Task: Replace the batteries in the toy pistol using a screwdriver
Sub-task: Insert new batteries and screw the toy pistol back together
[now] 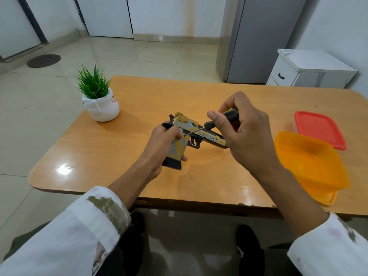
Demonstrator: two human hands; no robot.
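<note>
A yellow and grey toy pistol (186, 132) with a black magazine base is held just above the wooden table (111, 156), its barrel pointing right. My left hand (161, 148) is wrapped around the pistol's grip. My right hand (243, 132) holds a screwdriver (219, 120) with a black and yellow handle. The thin metal shaft slants down to the left, and its tip touches the pistol's side just above the grip. No batteries are in sight.
An orange plastic container (310, 166) stands at the table's right edge, with its red lid (320, 128) lying behind it. A small green plant in a white pot (100, 102) sits at the far left corner. A white cabinet (310, 68) stands beyond the table.
</note>
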